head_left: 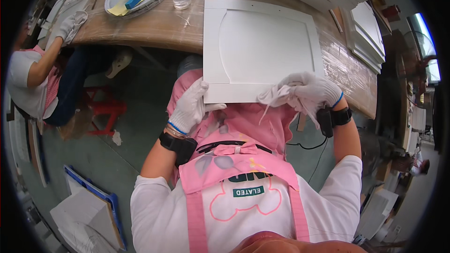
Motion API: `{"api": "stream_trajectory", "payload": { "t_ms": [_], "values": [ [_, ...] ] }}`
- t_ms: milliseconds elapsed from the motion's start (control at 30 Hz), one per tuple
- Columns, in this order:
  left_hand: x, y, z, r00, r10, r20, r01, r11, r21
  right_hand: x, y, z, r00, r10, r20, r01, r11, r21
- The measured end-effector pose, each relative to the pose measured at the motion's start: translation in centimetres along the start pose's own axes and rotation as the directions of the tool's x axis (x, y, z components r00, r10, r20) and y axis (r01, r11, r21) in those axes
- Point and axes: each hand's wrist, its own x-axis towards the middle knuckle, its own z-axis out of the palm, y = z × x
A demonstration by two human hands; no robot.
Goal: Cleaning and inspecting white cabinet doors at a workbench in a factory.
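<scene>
A white framed panel (269, 47), like a cabinet door with a curved line on its left side, lies partly on the table and juts over its near edge. My left hand (188, 107), in a white knit glove, grips the panel's near left corner, fingers along the side and thumb by the near edge. Bunched in my gloved right hand (309, 89) is a white cloth (276, 97), pressed against the panel's near right edge. Part of the cloth hangs below that edge. The right fingertips are partly hidden in the folds.
The table (154, 30) is covered in clear film. On it stand a round tray (112, 7) with blue blocks (132, 2), a clear cup (181, 0) and stacked white panels (363, 37). At left, a co-worker's gloved hand (70, 26) holds cloth, near a red stool (105, 107).
</scene>
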Motion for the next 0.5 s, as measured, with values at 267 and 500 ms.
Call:
{"api": "stream_trajectory", "payload": {
  "t_ms": [267, 500],
  "values": [
    [0.2, -0.2, -0.5, 0.997, -0.058, -0.041, 0.057, 0.998, -0.019, 3.5, -5.0, 4.7, 0.818, -0.470, -0.331, 0.394, 0.878, -0.273],
    [-0.1, 0.0, -0.2, 0.998, -0.020, -0.056, 0.021, 1.000, 0.021, 4.8, 0.5, 7.3, 0.774, -0.595, -0.216, 0.196, 0.550, -0.812]
  ]
}}
